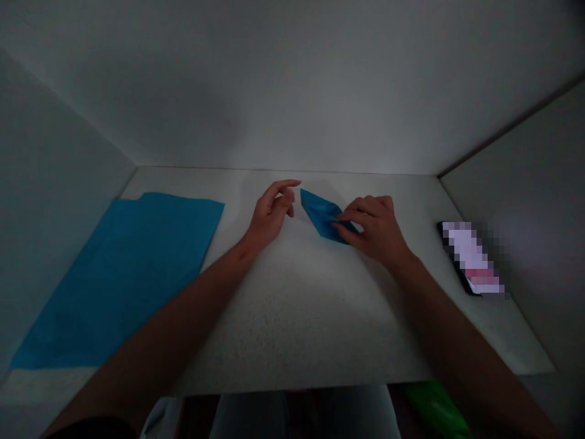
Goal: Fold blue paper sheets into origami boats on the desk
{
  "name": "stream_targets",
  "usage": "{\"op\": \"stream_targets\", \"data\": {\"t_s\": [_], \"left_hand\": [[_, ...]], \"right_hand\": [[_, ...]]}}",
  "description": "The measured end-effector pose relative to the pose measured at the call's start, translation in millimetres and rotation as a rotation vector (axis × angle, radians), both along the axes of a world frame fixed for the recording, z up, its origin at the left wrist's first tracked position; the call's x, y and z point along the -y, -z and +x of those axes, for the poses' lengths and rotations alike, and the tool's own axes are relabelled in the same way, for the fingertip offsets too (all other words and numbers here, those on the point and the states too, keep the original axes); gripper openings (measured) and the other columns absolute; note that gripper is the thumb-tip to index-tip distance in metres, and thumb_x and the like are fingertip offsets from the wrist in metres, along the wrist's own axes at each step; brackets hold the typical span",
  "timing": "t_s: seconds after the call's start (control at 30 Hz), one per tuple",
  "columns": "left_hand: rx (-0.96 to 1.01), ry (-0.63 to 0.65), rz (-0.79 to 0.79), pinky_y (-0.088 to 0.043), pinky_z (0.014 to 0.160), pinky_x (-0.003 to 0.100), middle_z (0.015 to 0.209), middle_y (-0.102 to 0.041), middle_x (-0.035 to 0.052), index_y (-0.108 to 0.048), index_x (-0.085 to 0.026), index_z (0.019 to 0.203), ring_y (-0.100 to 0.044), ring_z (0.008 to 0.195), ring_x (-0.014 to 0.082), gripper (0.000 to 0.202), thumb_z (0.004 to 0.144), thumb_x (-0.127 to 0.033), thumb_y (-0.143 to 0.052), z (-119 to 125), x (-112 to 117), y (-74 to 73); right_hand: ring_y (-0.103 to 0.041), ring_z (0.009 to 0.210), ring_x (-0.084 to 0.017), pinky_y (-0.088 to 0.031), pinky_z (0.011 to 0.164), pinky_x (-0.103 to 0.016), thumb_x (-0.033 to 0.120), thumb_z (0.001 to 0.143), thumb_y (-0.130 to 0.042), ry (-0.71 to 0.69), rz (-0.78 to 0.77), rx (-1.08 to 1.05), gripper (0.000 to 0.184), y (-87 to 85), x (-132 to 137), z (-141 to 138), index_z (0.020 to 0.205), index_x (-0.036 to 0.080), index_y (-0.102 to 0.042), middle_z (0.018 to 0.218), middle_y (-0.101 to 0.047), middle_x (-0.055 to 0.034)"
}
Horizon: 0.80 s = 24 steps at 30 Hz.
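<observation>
A small piece of folded blue paper (322, 214) is held above the white table, tilted, with creases showing on its face. My right hand (372, 222) pinches it by its right end between thumb and fingers. Just left of the paper, my left hand (273, 210) is held with its fingers curved and apart, touching nothing. A large sheet of blue paper (123, 268) lies flat at the left, partly covered by my left forearm.
White walls enclose the white table (283, 317) at the back and both sides. On the right lies a phone (473, 259) with a lit, blurred screen. Below the front edge, a green shiny bag-like thing (436, 408) shows beside my legs.
</observation>
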<state>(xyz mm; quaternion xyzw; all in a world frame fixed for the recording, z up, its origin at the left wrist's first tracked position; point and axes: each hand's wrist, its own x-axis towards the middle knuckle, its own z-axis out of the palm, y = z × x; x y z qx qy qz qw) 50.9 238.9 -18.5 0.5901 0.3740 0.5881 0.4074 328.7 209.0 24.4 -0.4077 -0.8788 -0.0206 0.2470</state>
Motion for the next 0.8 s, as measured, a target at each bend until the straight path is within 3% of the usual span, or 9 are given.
{"op": "stream_targets", "data": {"t_s": [0.17,0.3,0.4,0.5,0.57,0.63,0.7,0.8], "left_hand": [[0.013,0.061,-0.069,-0.049,0.059,0.026,0.079,-0.063,0.0015,-0.078,-0.021,0.106,-0.057,0.065,0.0127,0.057,0.103,-0.077,-0.064,-2,1,-2.1],[-0.102,0.121,-0.108,-0.043,0.061,0.026,0.079,-0.066,0.0013,-0.078,-0.02,0.099,-0.056,0.067,0.0128,0.05,0.098,-0.07,-0.072,-2,5,0.4],[-0.157,0.13,-0.107,-0.039,0.061,0.026,0.076,-0.065,0.0005,-0.076,-0.019,0.094,-0.052,0.067,0.0128,0.042,0.098,-0.061,-0.073,-1,6,2.4],[-0.184,0.129,-0.091,-0.036,0.061,0.027,0.073,-0.061,-0.0011,-0.074,-0.02,0.092,-0.05,0.065,0.0128,0.039,0.099,-0.058,-0.07,-3,6,1.3],[-0.234,0.132,-0.085,-0.037,0.062,0.027,0.07,-0.059,-0.0026,-0.074,-0.019,0.094,-0.05,0.063,0.0125,0.038,0.102,-0.055,-0.065,-4,7,-1.0],[-0.36,0.125,-0.078,-0.039,0.064,0.028,0.069,-0.058,-0.0034,-0.076,-0.02,0.097,-0.052,0.063,0.0129,0.035,0.105,-0.05,-0.062,-4,9,-2.9],[-0.534,0.106,-0.042,-0.044,0.069,0.031,0.072,-0.062,-0.0021,-0.077,-0.021,0.099,-0.058,0.069,0.0147,0.028,0.106,-0.045,-0.064,-2,11,-2.8],[-0.651,0.04,0.034,-0.051,0.079,0.035,0.081,-0.07,0.0014,-0.077,-0.024,0.097,-0.068,0.085,0.0196,0.021,0.106,-0.04,-0.068,4,13,0.7]], "right_hand": [[-0.071,0.085,-0.025,-0.047,0.094,-0.048,0.039,0.108,-0.064,0.314,-0.129,0.096,0.022,-24.6,-17,60,0.114,0.029,-0.083,0.112,-0.08,-0.0079],[-0.073,0.089,-0.025,-0.051,0.092,-0.042,0.03,0.101,-0.072,0.56,-0.211,0.173,0.015,-29.1,-46,118,0.108,0.023,-0.083,0.112,-0.082,-0.0107],[-0.071,0.089,-0.026,-0.048,0.086,-0.043,0.036,0.103,-0.069,0.623,-0.189,0.199,0.016,-28.6,-61,149,0.097,0.028,-0.081,0.104,-0.081,-0.0084],[-0.067,0.078,-0.027,-0.044,0.08,-0.047,0.047,0.103,-0.07,0.581,-0.06,0.079,0.022,-31.6,-65,148,0.094,0.03,-0.081,0.092,-0.077,-0.0094],[-0.062,0.069,-0.025,-0.042,0.076,-0.049,0.055,0.102,-0.071,0.411,0.042,-0.082,0.024,-36.0,-60,115,0.097,0.034,-0.081,0.086,-0.074,-0.0083],[-0.06,0.063,-0.024,-0.042,0.067,-0.046,0.056,0.102,-0.074,0.197,0.058,-0.23,0.022,-42.6,-48,55,0.102,0.035,-0.082,0.083,-0.072,-0.0072],[-0.065,0.069,-0.023,-0.047,0.069,-0.044,0.045,0.105,-0.071,-0.013,-0.059,-0.198,0.018,-50.7,-30,-24,0.114,0.033,-0.081,0.089,-0.074,-0.0063],[-0.074,0.089,-0.025,-0.052,0.094,-0.048,0.039,0.108,-0.065,-0.163,-0.19,-0.032,0.022,-59.9,-9,-150,0.12,0.027,-0.079,0.11,-0.079,-0.0084]]}}
